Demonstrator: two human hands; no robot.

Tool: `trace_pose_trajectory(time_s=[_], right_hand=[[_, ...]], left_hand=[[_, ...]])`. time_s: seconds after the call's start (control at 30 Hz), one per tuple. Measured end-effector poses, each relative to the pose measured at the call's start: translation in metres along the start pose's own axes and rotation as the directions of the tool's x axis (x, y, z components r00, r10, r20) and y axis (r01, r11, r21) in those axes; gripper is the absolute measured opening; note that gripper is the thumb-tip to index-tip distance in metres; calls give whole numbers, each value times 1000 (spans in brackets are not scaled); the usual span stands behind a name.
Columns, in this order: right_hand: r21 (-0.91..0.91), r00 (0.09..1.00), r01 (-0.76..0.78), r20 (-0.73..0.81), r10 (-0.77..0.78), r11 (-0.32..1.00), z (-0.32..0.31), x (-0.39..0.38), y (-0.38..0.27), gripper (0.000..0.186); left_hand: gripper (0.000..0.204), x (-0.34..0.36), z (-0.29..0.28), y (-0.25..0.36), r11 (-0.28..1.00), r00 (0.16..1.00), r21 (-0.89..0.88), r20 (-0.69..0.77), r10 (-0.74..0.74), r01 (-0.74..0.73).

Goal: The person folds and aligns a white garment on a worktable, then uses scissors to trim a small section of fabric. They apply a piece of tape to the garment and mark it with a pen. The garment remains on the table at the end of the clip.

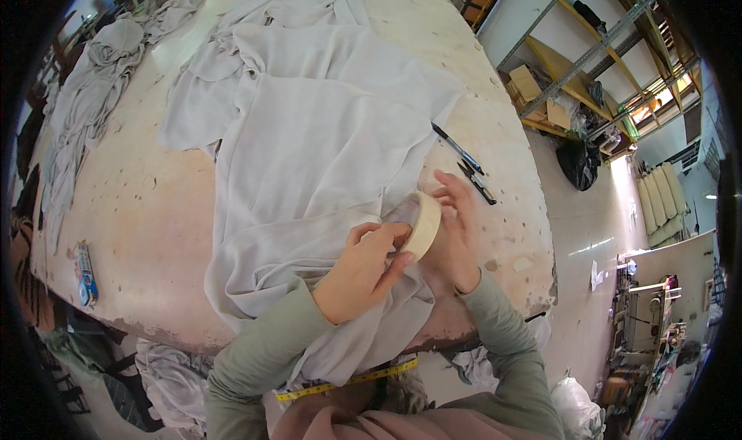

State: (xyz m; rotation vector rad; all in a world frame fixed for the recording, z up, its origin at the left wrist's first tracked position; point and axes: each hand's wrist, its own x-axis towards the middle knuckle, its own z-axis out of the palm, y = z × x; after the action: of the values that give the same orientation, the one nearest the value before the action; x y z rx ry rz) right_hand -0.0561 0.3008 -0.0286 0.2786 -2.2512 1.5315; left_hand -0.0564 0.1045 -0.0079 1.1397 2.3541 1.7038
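Observation:
My left hand (357,274) grips a roll of cream masking tape (425,230), its thumb and fingers hooked on the near side of the ring. My right hand (459,243) is at the far side of the roll, its fingers apart and bent toward the outer face; whether they touch the tape is hard to see. Under both hands spreads a pale grey garment (325,138), bunched near the table's front edge. Beside it, to the right, lie a blue pen (457,148) and a black pen (478,183).
The worn, pale worktable (154,223) carries more grey cloth (100,76) at its far left. A small blue-and-white item (85,274) rests near its left edge. Against my waist shows a yellow measuring tape (348,382). Shelving (576,69) and a black bag (578,164) stand to the right.

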Motion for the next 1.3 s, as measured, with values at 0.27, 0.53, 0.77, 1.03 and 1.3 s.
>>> trace_pose_trajectory(time_s=[0.27, 0.53, 0.77, 1.03, 1.3], right_hand=[[-82, 948, 315, 66, -310, 946, -4, -8, -12, 27], [-290, 718, 696, 239, -654, 657, -17, -17, -20, 21], [102, 896, 443, -65, -438, 891, 10, -27, -17, 27], [434, 902, 54, -409, 143, 899, -12, 38, -38, 20], [279, 998, -57, 18, 54, 959, -7, -2, -5, 66]], left_hand=[[31, -7, 10, -4, 986, 997, 154, -13, 70, -67], [23, -1, -1, 8, 968, 991, 241, -91, 99, -75], [23, -4, 0, -3, 746, 922, 599, -33, 386, -291], [20, -25, 25, 32, 686, 775, 469, -5, 632, -557], [22, 0, -14, 2, 992, 989, 86, -105, 103, -95]])
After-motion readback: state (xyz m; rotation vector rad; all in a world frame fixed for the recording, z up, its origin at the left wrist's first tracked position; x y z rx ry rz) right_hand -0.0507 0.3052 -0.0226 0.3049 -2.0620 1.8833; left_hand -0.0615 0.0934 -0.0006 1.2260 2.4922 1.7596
